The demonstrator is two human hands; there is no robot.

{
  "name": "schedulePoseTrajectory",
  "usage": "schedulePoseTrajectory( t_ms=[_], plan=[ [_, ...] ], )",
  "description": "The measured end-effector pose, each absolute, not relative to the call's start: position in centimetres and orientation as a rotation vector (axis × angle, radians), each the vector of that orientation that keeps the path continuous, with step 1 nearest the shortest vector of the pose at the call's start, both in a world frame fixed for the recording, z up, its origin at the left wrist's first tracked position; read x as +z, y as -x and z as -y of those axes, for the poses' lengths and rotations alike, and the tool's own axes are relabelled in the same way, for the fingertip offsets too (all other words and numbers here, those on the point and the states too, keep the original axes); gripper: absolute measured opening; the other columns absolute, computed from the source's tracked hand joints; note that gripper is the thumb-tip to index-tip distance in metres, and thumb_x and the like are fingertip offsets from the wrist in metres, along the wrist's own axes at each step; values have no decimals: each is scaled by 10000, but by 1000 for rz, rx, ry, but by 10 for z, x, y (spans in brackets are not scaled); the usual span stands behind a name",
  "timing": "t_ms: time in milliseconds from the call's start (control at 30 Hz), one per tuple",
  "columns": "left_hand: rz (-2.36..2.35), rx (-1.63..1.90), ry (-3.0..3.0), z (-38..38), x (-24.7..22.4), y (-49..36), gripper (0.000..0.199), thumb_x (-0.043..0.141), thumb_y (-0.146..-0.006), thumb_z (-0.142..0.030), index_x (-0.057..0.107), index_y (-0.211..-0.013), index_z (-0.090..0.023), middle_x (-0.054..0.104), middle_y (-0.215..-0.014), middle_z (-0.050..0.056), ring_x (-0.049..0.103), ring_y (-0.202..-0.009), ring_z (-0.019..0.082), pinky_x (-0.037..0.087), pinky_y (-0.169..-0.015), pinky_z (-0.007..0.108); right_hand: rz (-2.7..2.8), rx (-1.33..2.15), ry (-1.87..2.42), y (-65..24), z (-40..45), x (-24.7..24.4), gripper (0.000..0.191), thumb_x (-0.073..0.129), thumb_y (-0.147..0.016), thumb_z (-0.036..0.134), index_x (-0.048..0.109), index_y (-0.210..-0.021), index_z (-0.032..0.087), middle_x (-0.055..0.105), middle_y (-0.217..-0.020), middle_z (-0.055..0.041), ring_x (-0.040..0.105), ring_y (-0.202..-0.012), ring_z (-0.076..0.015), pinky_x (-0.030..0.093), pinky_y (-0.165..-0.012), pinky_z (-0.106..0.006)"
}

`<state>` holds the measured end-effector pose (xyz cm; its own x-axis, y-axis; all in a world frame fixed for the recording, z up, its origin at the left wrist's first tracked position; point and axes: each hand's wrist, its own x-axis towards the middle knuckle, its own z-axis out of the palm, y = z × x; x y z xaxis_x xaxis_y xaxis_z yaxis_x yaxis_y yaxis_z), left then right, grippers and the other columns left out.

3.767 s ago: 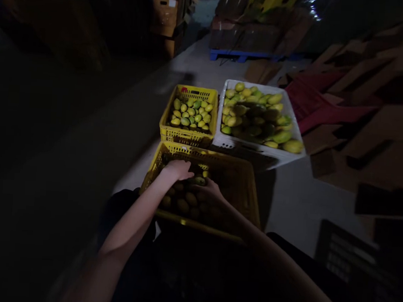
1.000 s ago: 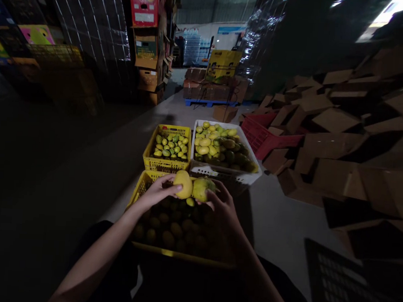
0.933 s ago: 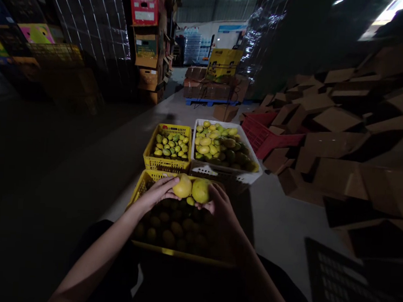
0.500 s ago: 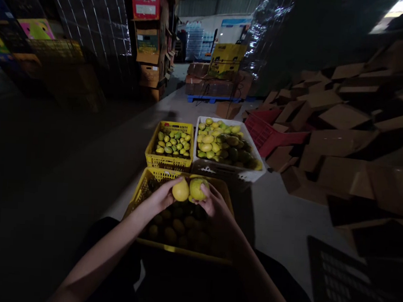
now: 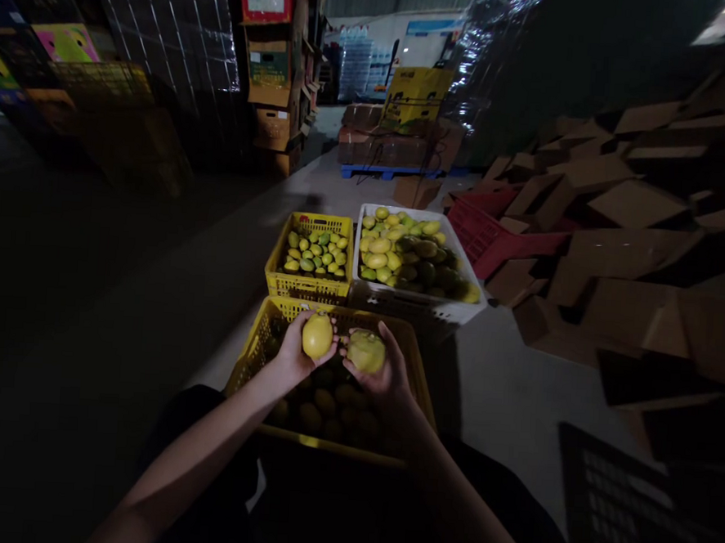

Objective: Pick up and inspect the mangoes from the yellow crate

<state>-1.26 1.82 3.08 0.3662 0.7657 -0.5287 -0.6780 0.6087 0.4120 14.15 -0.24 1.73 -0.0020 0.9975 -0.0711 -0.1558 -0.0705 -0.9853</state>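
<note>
A smooth yellow lemon [image 5: 317, 337] rests in my left hand [image 5: 294, 355], whose fingers curl round it. Beside it, my right hand [image 5: 389, 373] cups a greenish-yellow lemon [image 5: 366, 351] with an uneven surface. Both hands are above the near yellow crate [image 5: 248, 355], and a small gap separates the two fruits. Shadow covers the lemons [image 5: 323, 402] inside that crate. Behind it on the left, a smaller yellow crate [image 5: 307, 286] holds yellow and green lemons [image 5: 307, 265]. To its right stands a white crate [image 5: 422, 300] heaped with lemons [image 5: 379, 245].
A red crate [image 5: 484, 234] lies against a large heap of cardboard boxes [image 5: 610, 246] on the right. Further back, a blue pallet [image 5: 388, 173] carries cartons and a yellow box [image 5: 415, 99]. Stacked boxes [image 5: 271, 127] stand at back left. The floor [image 5: 502, 395] is dim.
My hands have moved apart, taking the lemons away from each other. Both hands have rolled so the palms face up more. The view has shifted slightly.
</note>
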Motion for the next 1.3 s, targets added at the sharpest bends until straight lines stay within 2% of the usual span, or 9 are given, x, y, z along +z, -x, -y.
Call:
schedulePoseTrajectory(
  t_ms=[133,300,467,567,667,767,900,1100,1300],
  plan=[
    [-700,928,-469,-13,35,12,265,545,-765,-357,633,-651,-135,618,-589,38,569,-513,120,458,-460,211,832,1639,1029,-137,6,19,523,412,-720,720,581,-692,226,624,-656,-76,600,-605,-215,415,-461,-303],
    [-615,940,-828,-7,36,12,307,597,-670,-406,617,-548,-125,598,-544,60,578,-478,151,446,-430,234,923,1591,791,-136,15,22,355,506,-749,544,625,-670,218,621,-631,-51,597,-580,-208,422,-456,-302],
    [-555,911,-878,-6,35,14,341,620,-663,-428,623,-536,-111,609,-533,70,591,-463,161,454,-414,232,934,1580,662,-137,17,19,320,533,-776,476,673,-702,198,630,-596,-50,610,-584,-207,441,-464,-293],
    [-563,897,-730,-8,37,13,407,610,-716,-497,637,-583,-114,613,-549,57,590,-468,149,459,-405,218,780,1740,619,-138,11,18,331,554,-763,491,680,-713,190,664,-631,-54,642,-627,-212,461,-471,-282],
    [-597,967,-414,-13,38,12,430,516,-824,-537,667,-769,-138,655,-649,41,613,-521,135,506,-457,220,580,1869,608,-138,4,17,335,571,-761,519,690,-828,213,715,-740,-46,671,-728,-221,509,-541,-300],
    [-664,1063,-123,-20,38,12,360,419,-923,-440,642,-905,-157,687,-736,36,646,-602,122,546,-545,206,436,1897,590,-139,1,15,298,607,-753,452,676,-948,238,743,-842,-24,684,-779,-211,547,-659,-330],
    [-702,1066,54,-26,35,12,331,385,-954,-342,598,-1025,-99,678,-738,71,666,-682,130,557,-597,182,334,1871,629,-139,0,11,222,577,-788,378,679,-895,214,756,-881,-15,690,-798,-171,551,-764,-289],
    [-685,1008,-6,-25,28,10,367,401,-932,-364,609,-1022,-75,676,-702,77,645,-600,135,550,-562,214,285,1893,703,-135,-4,10,296,471,-889,422,676,-894,208,754,-826,-8,679,-719,-132,545,-687,-252],
    [-658,931,-46,-23,25,13,461,347,-916,-431,626,-980,-70,646,-625,82,567,-482,128,449,-419,199,408,1930,742,-135,-4,6,400,426,-887,523,656,-853,198,710,-701,-31,595,-551,-140,467,-531,-258]
  ],
)
